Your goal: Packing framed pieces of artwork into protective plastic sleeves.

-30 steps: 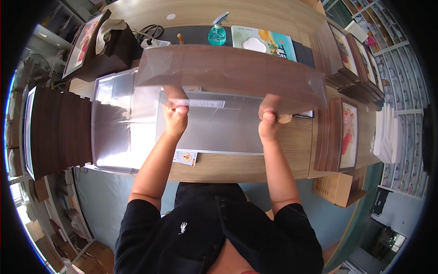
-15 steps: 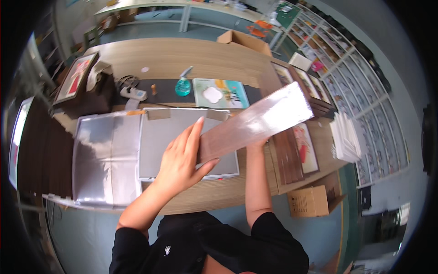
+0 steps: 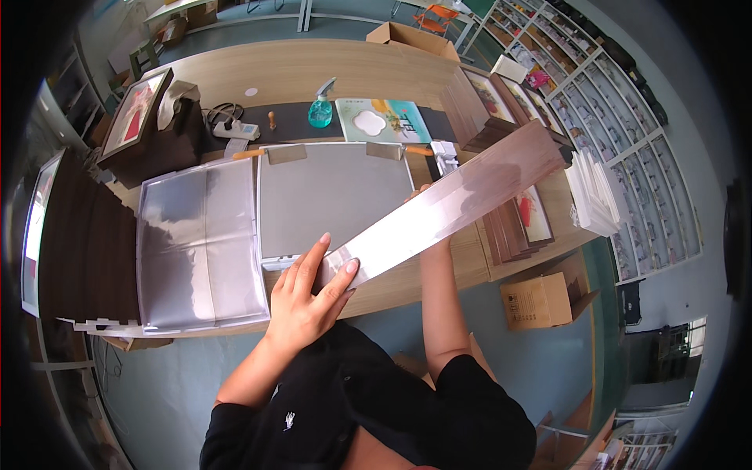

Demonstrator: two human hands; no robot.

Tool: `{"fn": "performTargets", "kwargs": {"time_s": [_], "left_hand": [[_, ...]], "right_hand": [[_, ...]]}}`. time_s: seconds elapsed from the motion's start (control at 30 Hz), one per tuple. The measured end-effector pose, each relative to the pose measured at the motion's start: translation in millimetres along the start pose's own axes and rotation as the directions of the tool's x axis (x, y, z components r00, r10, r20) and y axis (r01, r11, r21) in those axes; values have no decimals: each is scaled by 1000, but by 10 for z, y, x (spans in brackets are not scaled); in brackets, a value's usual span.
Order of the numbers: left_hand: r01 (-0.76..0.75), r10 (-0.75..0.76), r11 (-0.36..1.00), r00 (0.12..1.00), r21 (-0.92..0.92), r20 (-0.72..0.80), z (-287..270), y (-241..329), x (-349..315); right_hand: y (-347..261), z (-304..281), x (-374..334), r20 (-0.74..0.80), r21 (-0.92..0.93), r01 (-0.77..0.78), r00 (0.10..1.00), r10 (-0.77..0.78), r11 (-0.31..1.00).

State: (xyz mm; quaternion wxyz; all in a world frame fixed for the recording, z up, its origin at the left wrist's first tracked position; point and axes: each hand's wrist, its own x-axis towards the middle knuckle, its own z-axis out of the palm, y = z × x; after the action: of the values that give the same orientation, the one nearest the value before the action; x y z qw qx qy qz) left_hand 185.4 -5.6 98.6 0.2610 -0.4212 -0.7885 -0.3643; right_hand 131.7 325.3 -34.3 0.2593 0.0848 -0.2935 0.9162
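Observation:
A brown frame in shiny clear film (image 3: 439,207) is held up in front of me, seen along its long narrow side and slanting up to the right. My left hand (image 3: 307,296) grips its lower left end, thumb on the film-covered face. Behind it is my right hand (image 3: 427,190), supporting it from the far side; only fingertips and wrist show. Beneath, on the table, lies a grey board (image 3: 333,196) with brown tape pieces at its top edge. To its left lies a pile of clear film bags (image 3: 200,258).
Dark frames stand stacked at far left (image 3: 82,243) and back left (image 3: 153,149). More brown frames (image 3: 478,102) are stacked on the right, near white packets (image 3: 591,196). Behind the board are a spray bottle (image 3: 320,110), a booklet (image 3: 407,117) and a power strip (image 3: 237,129). A carton (image 3: 540,301) sits on the floor.
The film-wrapped frame has come nearer me at its left end and turned slightly. My left hand has shifted from resting along its end to gripping it with the thumb on the face.

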Motion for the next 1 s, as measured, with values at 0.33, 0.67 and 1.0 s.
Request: {"fn": "performTargets", "kwargs": {"time_s": [0.33, 0.67, 1.0], "left_hand": [[-51, 48, 995, 998, -87, -33, -246, 67, -327], [337, -222, 832, 931, -442, 291, 91, -26, -637], [418, -244, -772, 502, -479, 830, 1093, -72, -1393]], "right_hand": [[-186, 1281, -574, -336, -390, 28, 926, -171, 920], [-741, 1165, -956, -446, -341, -282, 888, 110, 897], [-566, 1715, -790, -287, -958, -287, 943, 168, -25]]}}
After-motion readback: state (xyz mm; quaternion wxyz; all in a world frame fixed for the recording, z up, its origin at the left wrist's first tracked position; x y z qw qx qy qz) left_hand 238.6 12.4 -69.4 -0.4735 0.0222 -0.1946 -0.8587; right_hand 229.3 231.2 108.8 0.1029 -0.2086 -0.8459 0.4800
